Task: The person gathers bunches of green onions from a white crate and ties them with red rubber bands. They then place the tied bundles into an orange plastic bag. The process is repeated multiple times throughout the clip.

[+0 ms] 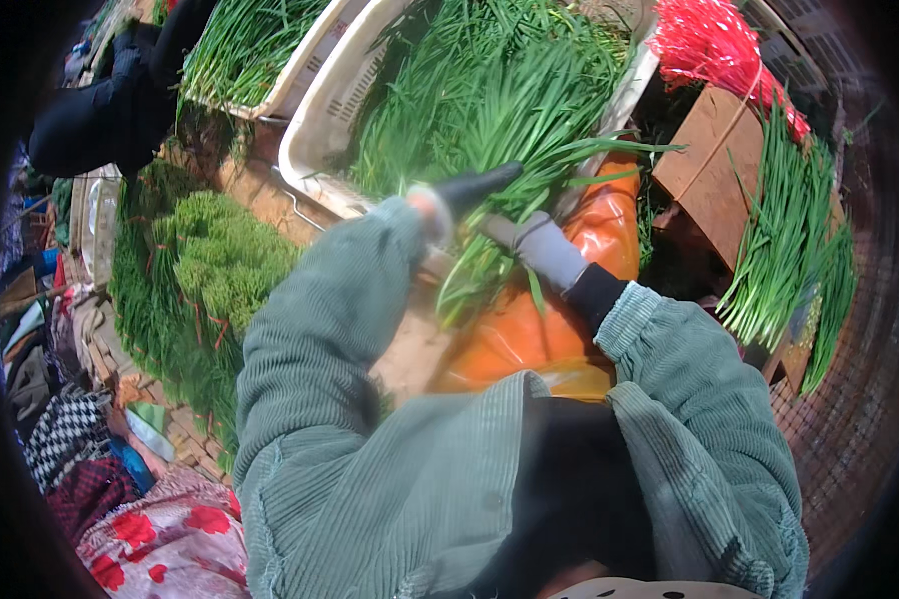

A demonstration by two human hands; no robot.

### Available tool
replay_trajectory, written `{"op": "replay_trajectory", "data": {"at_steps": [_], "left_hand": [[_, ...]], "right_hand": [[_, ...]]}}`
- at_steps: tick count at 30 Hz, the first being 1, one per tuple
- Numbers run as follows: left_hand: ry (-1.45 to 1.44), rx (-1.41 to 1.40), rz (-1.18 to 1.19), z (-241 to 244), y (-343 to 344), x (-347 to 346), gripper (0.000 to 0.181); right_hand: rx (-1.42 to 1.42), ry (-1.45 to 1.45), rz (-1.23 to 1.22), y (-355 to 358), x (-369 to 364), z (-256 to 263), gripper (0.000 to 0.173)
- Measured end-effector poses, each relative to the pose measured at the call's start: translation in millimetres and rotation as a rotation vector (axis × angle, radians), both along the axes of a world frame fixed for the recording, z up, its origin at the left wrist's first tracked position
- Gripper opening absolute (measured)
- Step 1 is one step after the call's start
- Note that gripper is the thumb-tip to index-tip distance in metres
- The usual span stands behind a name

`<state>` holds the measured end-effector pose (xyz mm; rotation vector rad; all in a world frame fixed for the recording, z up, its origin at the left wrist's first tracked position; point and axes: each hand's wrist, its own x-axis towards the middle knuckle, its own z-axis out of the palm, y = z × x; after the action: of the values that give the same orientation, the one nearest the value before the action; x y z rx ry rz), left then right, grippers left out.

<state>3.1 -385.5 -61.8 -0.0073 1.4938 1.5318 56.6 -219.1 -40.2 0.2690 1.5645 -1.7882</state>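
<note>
My left hand (468, 195), in a dark glove, is blurred and lies over the lower edge of a loose bunch of long green leafy stalks (509, 157); its grip is unclear. The grey-gloved fingers of my right hand (547, 247) close around the pale lower stalks of that bunch. Under my hands is a shiny orange plastic cover (524, 341). Beyond them stands a white plastic crate (300, 142) heaped with the same greens, and the bunch's leaves reach over its near edge.
Another white crate (270, 108) of greens stands at the upper left, near a dark-clothed person (97, 120). Tied feathery bundles (217, 254) lie at left. At right are a brown board (719, 157), red plastic strands (708, 45) and more long stalks (779, 247).
</note>
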Motion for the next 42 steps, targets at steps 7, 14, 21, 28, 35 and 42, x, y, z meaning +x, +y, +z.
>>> {"op": "replay_trajectory", "data": {"at_steps": [7,14,21,28,35,42], "left_hand": [[-0.181,0.356,0.430,31,-65,102,0.056],[-0.593,1.027,0.592,59,-76,180,0.059],[-0.301,0.573,0.962,56,-89,239,0.060],[-0.087,0.034,1.138,44,-120,296,0.061],[-0.041,-0.237,1.198,50,-151,343,0.062],[-0.074,-0.408,1.222,59,-173,367,0.063]], "right_hand": [[0.385,0.277,0.877,-6,22,97,0.057],[0.507,0.691,1.146,-39,106,81,0.028],[0.237,0.384,1.374,-33,113,59,0.055],[0.021,0.609,1.220,3,85,87,0.028],[0.324,0.283,0.589,45,3,56,0.031],[1.044,0.862,0.808,35,-100,-29,0.031]]}}
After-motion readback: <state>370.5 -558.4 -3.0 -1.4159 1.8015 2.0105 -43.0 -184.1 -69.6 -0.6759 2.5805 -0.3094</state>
